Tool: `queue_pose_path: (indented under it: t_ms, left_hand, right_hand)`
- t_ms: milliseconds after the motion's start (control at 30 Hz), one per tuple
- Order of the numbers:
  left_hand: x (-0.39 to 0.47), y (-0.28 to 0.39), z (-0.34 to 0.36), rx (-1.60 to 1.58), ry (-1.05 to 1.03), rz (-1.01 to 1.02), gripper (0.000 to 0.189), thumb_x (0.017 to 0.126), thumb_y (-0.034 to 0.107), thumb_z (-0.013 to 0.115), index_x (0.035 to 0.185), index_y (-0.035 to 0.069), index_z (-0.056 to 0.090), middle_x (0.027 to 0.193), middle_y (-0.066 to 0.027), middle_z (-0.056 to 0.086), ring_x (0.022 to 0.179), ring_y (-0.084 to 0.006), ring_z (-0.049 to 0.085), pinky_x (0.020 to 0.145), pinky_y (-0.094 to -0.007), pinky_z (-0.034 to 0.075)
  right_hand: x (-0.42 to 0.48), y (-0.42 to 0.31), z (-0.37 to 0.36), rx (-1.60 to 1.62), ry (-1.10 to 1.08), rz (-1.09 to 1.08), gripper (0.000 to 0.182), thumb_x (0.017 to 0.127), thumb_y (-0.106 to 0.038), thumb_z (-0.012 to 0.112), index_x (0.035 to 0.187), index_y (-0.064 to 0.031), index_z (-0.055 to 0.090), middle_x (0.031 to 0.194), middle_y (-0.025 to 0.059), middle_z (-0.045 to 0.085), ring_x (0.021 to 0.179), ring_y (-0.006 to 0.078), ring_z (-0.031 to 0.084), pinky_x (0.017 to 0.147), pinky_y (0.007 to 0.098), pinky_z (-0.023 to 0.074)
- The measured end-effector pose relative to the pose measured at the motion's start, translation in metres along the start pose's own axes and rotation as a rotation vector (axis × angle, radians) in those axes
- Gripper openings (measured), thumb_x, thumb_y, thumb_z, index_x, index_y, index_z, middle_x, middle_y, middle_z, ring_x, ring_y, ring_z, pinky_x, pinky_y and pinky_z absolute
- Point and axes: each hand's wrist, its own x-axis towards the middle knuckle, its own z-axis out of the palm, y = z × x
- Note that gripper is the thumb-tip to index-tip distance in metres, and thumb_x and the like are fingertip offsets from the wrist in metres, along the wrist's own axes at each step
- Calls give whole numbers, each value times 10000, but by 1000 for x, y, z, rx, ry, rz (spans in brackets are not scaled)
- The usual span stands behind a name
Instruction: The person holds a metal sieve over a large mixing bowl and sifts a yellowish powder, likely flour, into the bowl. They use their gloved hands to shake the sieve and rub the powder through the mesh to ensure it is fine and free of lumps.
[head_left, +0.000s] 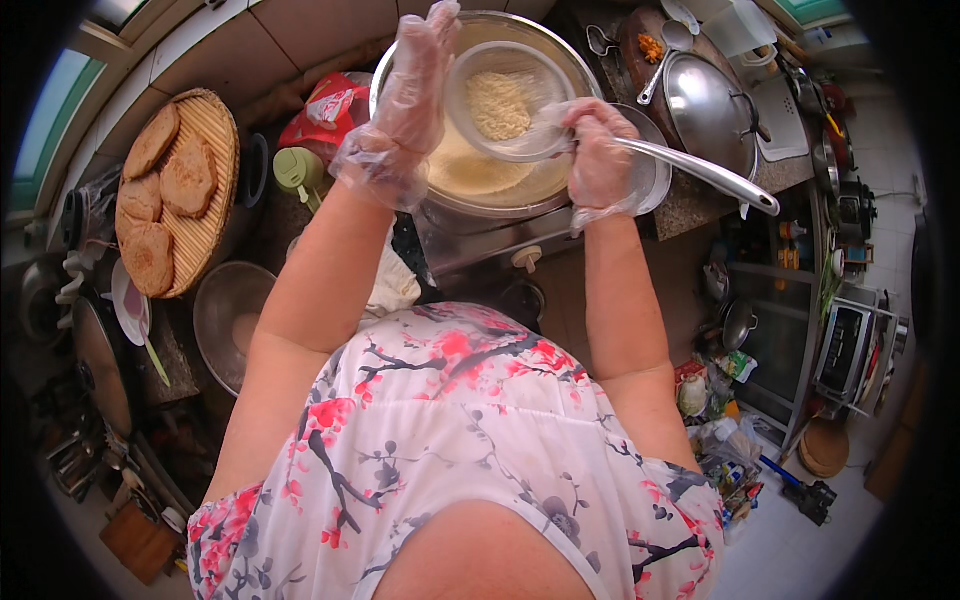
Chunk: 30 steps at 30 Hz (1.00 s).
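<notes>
Clear plastic gloves cover both of my hands. My right hand (598, 150) grips a fine-mesh sieve (463, 112) by its steel handle (701, 171), close to the rim. A clump of coarse, pale yellow meal (499, 106) lies in the mesh. The sieve is held over a wide metal bowl (581, 41), where fine pale yellow flour (472, 169) is spread across the bottom. My left hand (415, 82) is raised flat at the sieve's left side, its fingers stretched out and holding nothing. Whether it touches the rim I cannot tell.
Browned flatbreads (189, 176) lie on a woven tray (217, 225) at left. Nearby are a red bag (319, 112), a green-lidded container (296, 169) and a metal bowl (225, 315). A lidded wok (705, 97) and a second basin (652, 176) stand at right.
</notes>
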Motion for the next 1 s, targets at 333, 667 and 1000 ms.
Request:
queue_pose_path:
  t_ms: [333,667,1000]
  left_hand:
    - [-3,2,4,31,50,-31,1217,697,924,222,1517,29,133,1590,-101,126,1472,-229,88,1185,-370,38]
    - [5,-6,4,-25,-3,22,1200,701,926,187,1520,50,145,1588,-106,136,1475,-230,65,1177,-434,11]
    - [4,1,-1,91,82,8,1232,676,943,232,1515,43,164,1580,-137,146,1470,-251,97,1181,-411,44]
  right_hand:
    - [3,3,-12,91,76,66,198,834,-19,441,710,-46,593,671,8,559,542,78,522,460,227,488]
    - [-5,-1,3,183,29,101,168,817,12,450,721,-36,579,692,22,570,542,90,532,470,221,480]
    - [10,10,-18,126,86,73,173,817,-7,450,709,-48,578,691,15,563,555,74,524,473,215,492]
